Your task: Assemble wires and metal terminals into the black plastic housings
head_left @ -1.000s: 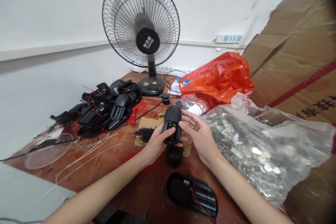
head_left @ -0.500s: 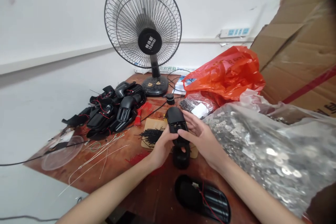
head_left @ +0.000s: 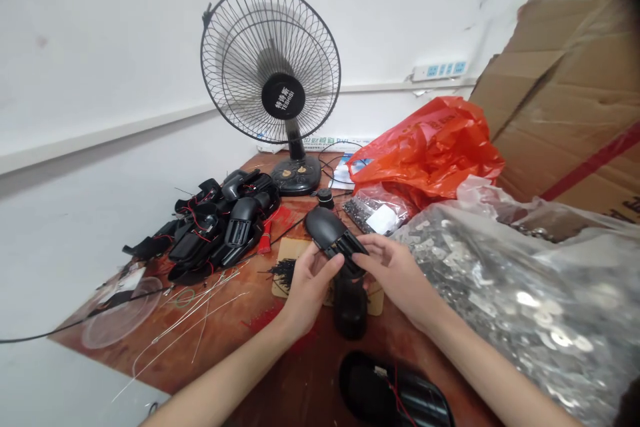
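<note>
Between my two hands is a black plastic housing with a rounded end and an open slotted compartment. My left hand grips it from the left, thumb on the slots. From the other side my right hand closes on it, its thumb also at the compartment. Just below, a black rounded part shows; whether it joins the housing I cannot tell. Nearest to me lies another black housing with red wires inside. A bundle of short black wires rests on a tan board behind my left hand.
A pile of black housings with red wires lies at left, near a fan. Loose thin wires and a clear lid lie in front. A plastic bag of metal pieces, a red bag and cardboard fill the right.
The housing in my hands has turned, its rounded end swinging left. Both hands stay on it. The whole view has shifted slightly downward in the frame.
</note>
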`<move>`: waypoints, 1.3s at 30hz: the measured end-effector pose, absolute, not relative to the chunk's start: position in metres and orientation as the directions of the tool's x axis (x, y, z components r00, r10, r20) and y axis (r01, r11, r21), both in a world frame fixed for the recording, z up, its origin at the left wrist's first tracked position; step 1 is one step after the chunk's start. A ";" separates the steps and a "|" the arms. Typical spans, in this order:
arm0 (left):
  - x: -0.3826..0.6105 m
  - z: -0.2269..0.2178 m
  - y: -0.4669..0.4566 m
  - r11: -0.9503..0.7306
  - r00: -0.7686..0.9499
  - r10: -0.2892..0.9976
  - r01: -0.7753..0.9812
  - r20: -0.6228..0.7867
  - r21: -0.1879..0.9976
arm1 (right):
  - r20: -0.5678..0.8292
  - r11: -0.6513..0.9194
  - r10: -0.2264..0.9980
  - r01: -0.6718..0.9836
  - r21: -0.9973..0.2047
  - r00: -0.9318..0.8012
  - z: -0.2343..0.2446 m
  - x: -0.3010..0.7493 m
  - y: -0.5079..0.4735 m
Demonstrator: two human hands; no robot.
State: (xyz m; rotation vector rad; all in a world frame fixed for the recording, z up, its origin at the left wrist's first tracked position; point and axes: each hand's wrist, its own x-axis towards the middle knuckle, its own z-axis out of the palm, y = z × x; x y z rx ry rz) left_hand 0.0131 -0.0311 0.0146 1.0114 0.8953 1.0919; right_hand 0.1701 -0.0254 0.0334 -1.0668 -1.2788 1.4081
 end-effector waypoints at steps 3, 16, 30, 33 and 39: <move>0.010 0.020 -0.031 0.159 0.281 0.958 -0.319 -0.067 0.934 | 0.092 0.091 0.995 -0.064 -0.994 -0.023 0.037 0.181 -0.017; 0.006 0.015 -0.024 0.172 0.236 0.964 -0.188 -0.126 0.967 | 0.173 0.196 0.979 -0.261 -0.945 0.107 0.060 0.197 -0.010; 0.019 0.027 -0.047 0.354 0.336 0.883 -0.014 -0.329 0.935 | 0.316 0.314 0.948 0.270 -0.910 -0.037 0.059 0.174 -0.030; 0.017 0.026 -0.041 0.414 0.383 0.842 -0.005 -0.380 0.910 | 0.514 0.431 0.853 0.429 -0.794 0.095 0.089 0.209 -0.025; 0.016 0.028 -0.034 0.423 0.280 0.878 -0.070 -0.389 0.904 | 0.606 0.113 0.746 0.844 -0.524 0.276 0.125 0.323 -0.013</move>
